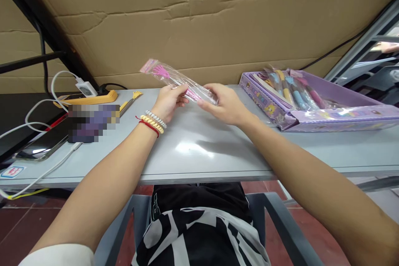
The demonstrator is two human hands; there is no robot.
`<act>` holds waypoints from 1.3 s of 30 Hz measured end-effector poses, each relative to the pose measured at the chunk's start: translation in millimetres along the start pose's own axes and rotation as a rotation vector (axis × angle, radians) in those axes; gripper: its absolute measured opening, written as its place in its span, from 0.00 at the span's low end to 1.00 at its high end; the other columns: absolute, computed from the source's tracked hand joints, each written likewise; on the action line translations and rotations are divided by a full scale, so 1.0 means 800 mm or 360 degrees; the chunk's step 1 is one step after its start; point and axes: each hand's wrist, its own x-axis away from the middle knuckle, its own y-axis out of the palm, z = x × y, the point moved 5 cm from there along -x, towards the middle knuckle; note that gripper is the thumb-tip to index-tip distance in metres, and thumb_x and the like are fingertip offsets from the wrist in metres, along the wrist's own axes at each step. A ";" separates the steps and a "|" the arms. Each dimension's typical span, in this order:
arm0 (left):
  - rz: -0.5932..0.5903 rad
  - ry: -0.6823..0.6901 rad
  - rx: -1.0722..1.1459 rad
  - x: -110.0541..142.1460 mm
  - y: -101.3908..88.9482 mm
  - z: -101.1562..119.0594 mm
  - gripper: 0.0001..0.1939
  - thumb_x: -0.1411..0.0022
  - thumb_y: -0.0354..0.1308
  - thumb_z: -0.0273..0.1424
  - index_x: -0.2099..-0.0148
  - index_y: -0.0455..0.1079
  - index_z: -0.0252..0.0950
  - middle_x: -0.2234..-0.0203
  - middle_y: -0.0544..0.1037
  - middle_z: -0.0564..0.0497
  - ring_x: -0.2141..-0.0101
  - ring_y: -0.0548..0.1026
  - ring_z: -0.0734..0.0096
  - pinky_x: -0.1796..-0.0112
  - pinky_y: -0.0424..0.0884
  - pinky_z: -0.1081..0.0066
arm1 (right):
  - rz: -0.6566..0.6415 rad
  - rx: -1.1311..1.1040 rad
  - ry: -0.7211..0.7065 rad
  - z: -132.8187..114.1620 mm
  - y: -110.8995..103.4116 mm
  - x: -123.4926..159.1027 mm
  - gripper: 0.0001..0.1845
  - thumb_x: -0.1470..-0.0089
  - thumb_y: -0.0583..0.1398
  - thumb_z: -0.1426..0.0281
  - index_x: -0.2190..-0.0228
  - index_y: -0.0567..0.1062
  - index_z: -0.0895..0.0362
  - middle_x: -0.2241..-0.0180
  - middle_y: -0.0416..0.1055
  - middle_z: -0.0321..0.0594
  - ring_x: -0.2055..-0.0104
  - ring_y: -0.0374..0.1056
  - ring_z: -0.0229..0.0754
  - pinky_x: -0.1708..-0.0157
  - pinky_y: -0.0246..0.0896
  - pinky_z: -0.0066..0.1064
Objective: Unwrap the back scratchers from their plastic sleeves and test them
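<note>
A pink hand-shaped back scratcher in a clear plastic sleeve [170, 76] is held above the grey table [199, 149], its hand end pointing up and to the left. My left hand [170, 102] is closed on the middle of the sleeve. My right hand [226, 104] grips its lower right end. Both hands hover over the far middle of the table. A yellow hand-shaped scratcher [131, 99] lies unwrapped on the table to the left.
A purple cardboard tray [327, 116] with several wrapped scratchers sits at the right. At the left lie a phone [43, 145], white cables [46, 104], an orange power strip [89, 99] and a blurred patch. A cardboard wall stands behind.
</note>
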 end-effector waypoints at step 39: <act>0.0062 0.0052 0.0372 -0.005 -0.010 0.004 0.07 0.40 0.63 0.28 0.69 0.69 0.32 0.75 0.77 0.52 0.74 0.77 0.77 0.64 0.77 0.73 | 0.0027 0.0062 -0.0116 0.004 -0.023 -0.003 0.10 0.48 0.58 0.69 0.71 0.81 0.58 0.76 0.72 0.38 0.76 0.60 0.36 0.72 0.54 0.29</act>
